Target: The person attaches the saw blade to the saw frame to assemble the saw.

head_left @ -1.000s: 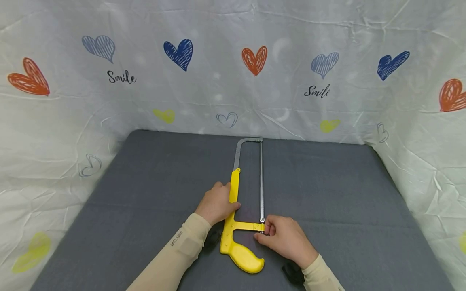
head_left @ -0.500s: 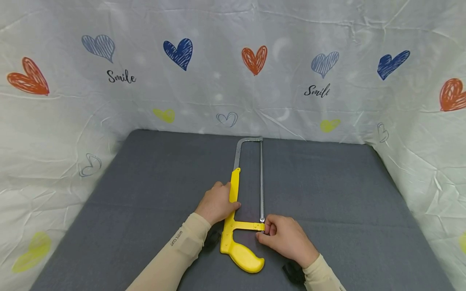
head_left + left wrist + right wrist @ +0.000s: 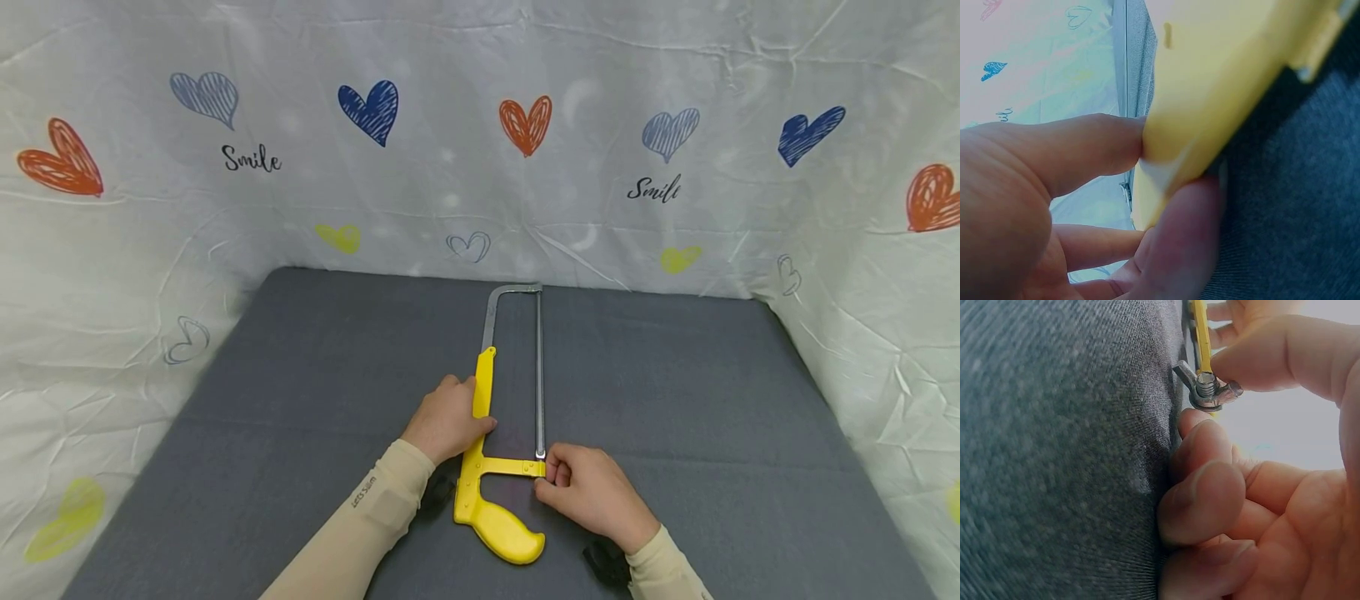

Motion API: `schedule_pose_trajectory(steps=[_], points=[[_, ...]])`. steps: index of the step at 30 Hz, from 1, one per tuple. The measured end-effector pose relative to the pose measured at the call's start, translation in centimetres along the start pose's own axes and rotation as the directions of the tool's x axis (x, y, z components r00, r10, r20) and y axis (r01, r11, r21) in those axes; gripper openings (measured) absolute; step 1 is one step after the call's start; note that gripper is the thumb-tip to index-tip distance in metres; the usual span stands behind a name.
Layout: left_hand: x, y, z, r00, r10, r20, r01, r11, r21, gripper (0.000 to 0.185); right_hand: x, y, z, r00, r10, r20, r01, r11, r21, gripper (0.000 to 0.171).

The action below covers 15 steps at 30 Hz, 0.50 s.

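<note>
A hacksaw (image 3: 498, 532) with a yellow handle and frame lies flat on the grey cloth, its handle towards me. My left hand (image 3: 444, 418) grips the yellow frame above the crossbar, thumb on the inner side. The left wrist view shows its fingers on both sides of the yellow frame (image 3: 1210, 94). At the near end of the blade (image 3: 539, 375), my right hand (image 3: 596, 492) has curled fingers and thumb at a small metal wing nut (image 3: 1207, 390) on a threaded stud. Thumb and index finger pinch about the nut; the head view mostly hides it.
Grey cloth (image 3: 675, 375) covers the table. White curtain (image 3: 450, 192) printed with hearts hangs behind and along both sides; the saw's far end lies close to the back curtain. A dark object (image 3: 606, 562) sits under the right wrist.
My right thumb has slid slightly to the right at the wing nut, its tip drawing back beside the crossbar's end. My left hand and the hacksaw stay in place.
</note>
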<state>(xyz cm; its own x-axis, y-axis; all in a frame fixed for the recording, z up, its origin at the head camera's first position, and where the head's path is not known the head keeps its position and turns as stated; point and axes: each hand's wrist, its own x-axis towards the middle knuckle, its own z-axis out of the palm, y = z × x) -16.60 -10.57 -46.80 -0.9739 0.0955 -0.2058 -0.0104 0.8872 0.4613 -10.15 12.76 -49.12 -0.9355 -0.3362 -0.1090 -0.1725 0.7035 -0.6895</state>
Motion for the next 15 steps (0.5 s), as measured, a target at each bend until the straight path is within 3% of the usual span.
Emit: schedule_pose_trajectory(steps=[5, 15], points=[[-0.04, -0.01, -0.01, 1.0, 0.001, 0.001, -0.001, 1.0, -0.002, 0.076, -0.04, 0.2, 0.1, 1.0, -0.015, 0.0, 0.015, 1.0, 0.013, 0.018], [0.03, -0.06, 0.04, 1.0, 0.001, 0.003, -0.001, 1.0, -0.007, 0.076, 0.0, -0.26, -0.12, 0.999, 0.034, 0.019, -0.034, 0.999, 0.003, 0.016]])
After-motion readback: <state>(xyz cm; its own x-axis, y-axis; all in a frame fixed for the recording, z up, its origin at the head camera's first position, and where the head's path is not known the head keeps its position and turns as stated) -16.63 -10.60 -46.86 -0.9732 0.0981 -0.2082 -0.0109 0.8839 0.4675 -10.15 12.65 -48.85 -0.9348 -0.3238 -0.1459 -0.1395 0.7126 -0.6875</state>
